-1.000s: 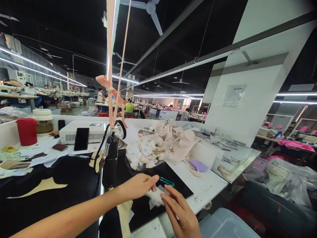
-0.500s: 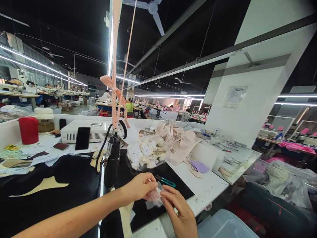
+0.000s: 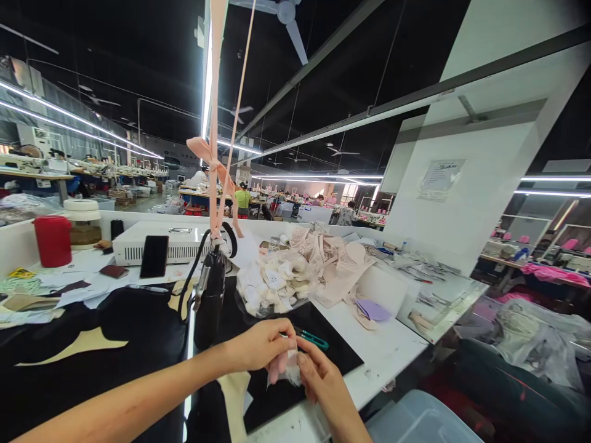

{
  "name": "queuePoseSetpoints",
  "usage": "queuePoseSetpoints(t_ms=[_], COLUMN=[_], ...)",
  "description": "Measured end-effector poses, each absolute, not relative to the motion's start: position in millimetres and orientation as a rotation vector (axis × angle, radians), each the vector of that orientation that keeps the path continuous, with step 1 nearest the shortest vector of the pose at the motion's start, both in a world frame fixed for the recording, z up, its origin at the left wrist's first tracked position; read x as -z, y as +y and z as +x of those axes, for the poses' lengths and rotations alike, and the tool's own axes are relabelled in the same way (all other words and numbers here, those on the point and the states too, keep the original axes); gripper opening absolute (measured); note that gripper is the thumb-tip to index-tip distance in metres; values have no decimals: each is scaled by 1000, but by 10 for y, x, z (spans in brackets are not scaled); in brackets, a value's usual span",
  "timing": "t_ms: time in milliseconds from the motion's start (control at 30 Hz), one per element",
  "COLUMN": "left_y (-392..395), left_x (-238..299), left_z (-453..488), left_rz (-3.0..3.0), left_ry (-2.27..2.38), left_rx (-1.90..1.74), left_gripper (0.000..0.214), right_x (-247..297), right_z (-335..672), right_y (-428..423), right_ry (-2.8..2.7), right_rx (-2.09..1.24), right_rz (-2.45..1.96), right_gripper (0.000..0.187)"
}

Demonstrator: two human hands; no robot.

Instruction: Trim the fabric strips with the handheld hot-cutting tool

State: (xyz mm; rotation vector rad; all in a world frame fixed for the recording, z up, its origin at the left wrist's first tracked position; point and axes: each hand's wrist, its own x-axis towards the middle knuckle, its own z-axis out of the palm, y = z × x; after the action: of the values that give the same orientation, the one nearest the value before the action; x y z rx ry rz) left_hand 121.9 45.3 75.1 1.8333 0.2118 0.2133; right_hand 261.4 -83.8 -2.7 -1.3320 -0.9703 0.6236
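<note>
Between both hands is a small, thin, whitish see-through piece (image 3: 292,371), crumpled; its exact kind I cannot make out. My left hand (image 3: 265,346) pinches its upper left part with curled fingers. From the right, my right hand (image 3: 321,376) has thumb and fingertips closed on its other edge. Just behind the fingers, teal-handled thread snips (image 3: 314,339) lie on the black mat (image 3: 339,354), partly hidden by the hands. A cream cut piece (image 3: 235,397) rests on the dark surface below my left wrist.
A black hand tool (image 3: 211,295) hangs from peach straps left of my hands. Behind stand a bag of cream pieces (image 3: 272,280) and a pile of beige bras (image 3: 341,261). A phone (image 3: 154,256) leans on a white box (image 3: 129,246). At lower right is a plastic bin (image 3: 418,418).
My right hand has turned and its fingers have closed in on the whitish piece, nearer to my left hand. The left hand has shifted only slightly.
</note>
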Motion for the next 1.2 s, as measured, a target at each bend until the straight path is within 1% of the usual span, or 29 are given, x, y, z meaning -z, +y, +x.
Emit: queuePoseSetpoints(t_ms=[100,233,333,433,500,600,633,667,767,800,867,933,1000,1100,1200], left_y=[511,615,621,522,416,264,229,203,181,187,208,229,242,245,244], left_x=[-753,-690,-685,-745,-787,-771,-733,-680,-459,-380,-239,-139,-85,-50,-10], left_z=[1246,1300,1277,1139,974,629,496,360,-17,-114,-244,-283,-252,-151,-67], left_rz=[1890,1996,2129,2290,2373,2481,2545,2603,2682,2702,2731,2759,2806,2886,2962], left_ry=[270,423,530,530,476,389,358,357,326,341,389,406,369,321,337], left_rx=[-226,-319,-517,-692,-734,-722,-720,-728,-767,-771,-734,-699,-693,-764,-810], left_gripper=[18,11,21,28,32,37,38,40,46,46,49,53,55,46,32], right_x=[34,-33,-78,-54,-11,37,44,51,95,123,188,235,234,161,105], right_z=[2643,2693,2705,2682,2659,2608,2578,2538,2352,2277,2145,2070,2060,2096,2094], right_y=[-811,-723,-618,-560,-574,-662,-702,-743,-849,-870,-883,-863,-823,-751,-686], right_ry=[-988,-1005,-1040,-1107,-1144,-1177,-1184,-1221,-1495,-1589,-1691,-1701,-1722,-1777,-1810], right_rx=[-590,-435,-271,-83,68,263,307,326,240,178,58,6,5,31,71], right_rz=[-1385,-1507,-1628,-1754,-1808,-1823,-1816,-1805,-1695,-1637,-1554,-1539,-1567,-1610,-1618], right_gripper=[56,49,43,37,41,69,75,74,45,41,44,46,37,19,16])
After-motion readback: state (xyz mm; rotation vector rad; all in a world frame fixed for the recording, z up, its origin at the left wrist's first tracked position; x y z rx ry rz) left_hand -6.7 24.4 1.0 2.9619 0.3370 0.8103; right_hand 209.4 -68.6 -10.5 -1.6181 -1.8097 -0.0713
